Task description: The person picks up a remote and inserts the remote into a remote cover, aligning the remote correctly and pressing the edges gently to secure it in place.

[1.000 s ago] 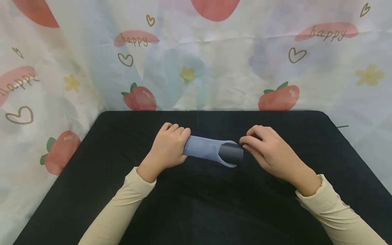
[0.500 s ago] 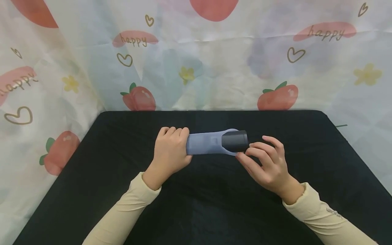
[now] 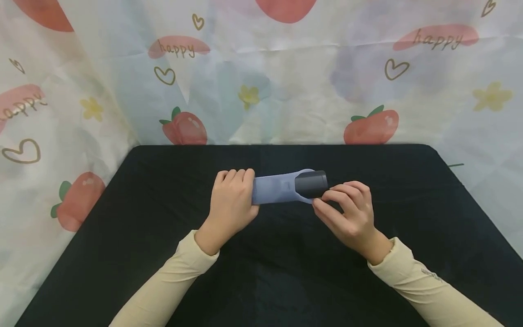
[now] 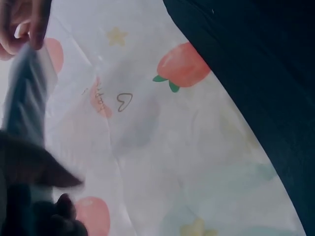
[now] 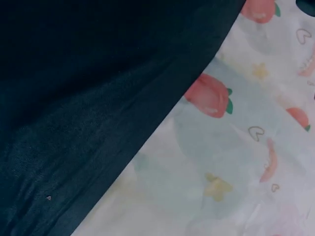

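Note:
A blue-grey sleeve (image 3: pixel 273 189) with a flared, notched mouth is held crosswise over the black table. From that mouth, on the right, sticks the blunt end of a black cylinder (image 3: pixel 311 184); the rest of it is hidden. My left hand (image 3: pixel 230 200) grips the sleeve's left end, fingers curled over the top and thumb below. With thumb and forefinger, my right hand (image 3: pixel 350 211) pinches the lower rim of the mouth beside the black end. The left wrist view shows the blurred sleeve (image 4: pixel 27 98) upright between both hands; the right wrist view shows neither hand.
The black-covered table (image 3: pixel 261 281) lies beneath the hands. A pale curtain (image 3: pixel 294 91) printed with strawberries, hearts and "happy" hangs behind it and along the left side.
My right hand has shifted from above the black end to the lower rim of the sleeve's mouth. The sleeve has turned from sloping down rightward to sloping slightly up.

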Available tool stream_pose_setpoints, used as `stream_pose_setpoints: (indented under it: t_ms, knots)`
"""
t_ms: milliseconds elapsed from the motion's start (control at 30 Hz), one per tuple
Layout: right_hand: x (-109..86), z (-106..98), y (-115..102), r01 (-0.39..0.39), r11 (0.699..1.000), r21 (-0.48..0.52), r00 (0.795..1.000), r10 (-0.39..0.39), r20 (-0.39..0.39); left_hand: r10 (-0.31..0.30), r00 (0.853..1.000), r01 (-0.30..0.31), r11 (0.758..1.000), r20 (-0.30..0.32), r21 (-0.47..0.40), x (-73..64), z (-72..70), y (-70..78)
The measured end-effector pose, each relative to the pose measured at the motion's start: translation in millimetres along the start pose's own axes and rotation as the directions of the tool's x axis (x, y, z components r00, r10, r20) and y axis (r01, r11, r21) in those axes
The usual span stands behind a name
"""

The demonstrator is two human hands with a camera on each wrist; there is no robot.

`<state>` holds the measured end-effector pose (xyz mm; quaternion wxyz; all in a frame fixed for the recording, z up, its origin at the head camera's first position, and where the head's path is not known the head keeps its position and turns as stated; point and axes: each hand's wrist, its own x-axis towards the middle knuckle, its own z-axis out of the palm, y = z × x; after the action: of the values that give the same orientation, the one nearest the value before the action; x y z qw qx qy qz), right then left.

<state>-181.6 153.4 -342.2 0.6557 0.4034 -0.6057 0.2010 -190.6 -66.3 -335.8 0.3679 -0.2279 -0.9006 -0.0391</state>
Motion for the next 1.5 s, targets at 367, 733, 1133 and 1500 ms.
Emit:
stream_pose_setpoints:
  t_ms: [367, 733, 1133, 1500]
  knots:
    - [-4.2, 11, 1, 0.055, 0.997, 0.051, 0.998, -0.056, 0.017, -0.166, 0.978, 0.18, 0.977, 0.124, -0.116, -6.5, 3.1, 4.9]
    - [-17.4, 11, -3, 0.006, 0.995, 0.104, 0.991, -0.019, 0.13, -0.21, 0.967, 0.231, 0.961, 0.146, -0.149, -9.0, 2.7, 7.1]
    - [-8.2, -13, 8, 0.011, 0.968, 0.251, 0.953, -0.086, 0.292, -0.123, 0.989, 0.135, 0.979, 0.087, -0.154, -13.9, -0.4, -2.1]
    - [-5.9, -30, 10, -0.124, 0.954, 0.274, 0.89, -0.015, 0.455, -0.131, 0.987, 0.148, 0.97, 0.097, -0.191, -16.0, -4.4, -0.7]
